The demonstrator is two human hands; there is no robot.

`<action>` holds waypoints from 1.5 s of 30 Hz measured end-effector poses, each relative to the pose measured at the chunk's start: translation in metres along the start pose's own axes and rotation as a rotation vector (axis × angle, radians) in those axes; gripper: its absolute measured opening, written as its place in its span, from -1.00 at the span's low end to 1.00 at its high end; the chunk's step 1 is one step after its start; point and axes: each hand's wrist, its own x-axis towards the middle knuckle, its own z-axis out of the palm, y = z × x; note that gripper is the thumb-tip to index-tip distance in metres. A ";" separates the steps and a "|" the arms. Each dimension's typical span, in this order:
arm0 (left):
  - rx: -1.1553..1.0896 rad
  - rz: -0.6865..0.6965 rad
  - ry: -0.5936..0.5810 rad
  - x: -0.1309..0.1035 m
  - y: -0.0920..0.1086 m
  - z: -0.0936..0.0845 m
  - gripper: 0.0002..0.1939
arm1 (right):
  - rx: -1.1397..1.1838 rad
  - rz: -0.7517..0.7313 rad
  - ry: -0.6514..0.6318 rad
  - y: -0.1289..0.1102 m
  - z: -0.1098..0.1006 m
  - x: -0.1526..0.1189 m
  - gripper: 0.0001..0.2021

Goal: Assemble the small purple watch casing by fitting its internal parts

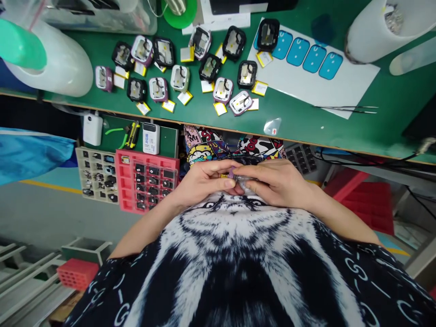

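Close to my shirt, over my lap, my left hand (pixel 214 179) pinches a small purple watch case (pixel 232 173) with a bit of yellow at its side. My right hand (pixel 269 179) grips the same case from the other side, fingers bent round it. A clear or silvery piece (pixel 244 182) shows under the right fingers; its kind I cannot make out. My fingers hide most of the case. Beyond my hands, several open watch cases (pixel 158 89) in black, white and purple lie on the green bench (pixel 293 120), with yellow-edged batteries (pixel 185 97) beside them.
Blue adhesive pieces (pixel 314 59) lie on a white sheet (pixel 350 93), with tweezers (pixel 350 109) across its edge. White bottles stand left (pixel 68 59) and right (pixel 371 32). Lower left, a red parts tray (pixel 126 190) sits near cutters (pixel 132 135) and a power bank (pixel 151 138).
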 end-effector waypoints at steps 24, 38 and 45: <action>-0.092 -0.008 -0.012 0.002 -0.002 0.000 -0.57 | 0.022 -0.095 -0.013 0.003 0.000 -0.003 -0.76; -0.105 -0.044 0.025 0.004 -0.001 0.000 -0.54 | -0.195 -0.178 -0.062 0.008 -0.001 -0.002 -0.70; -0.062 -0.057 0.009 0.005 0.001 0.002 -0.55 | -0.365 -0.164 -0.290 0.004 -0.012 0.007 -0.70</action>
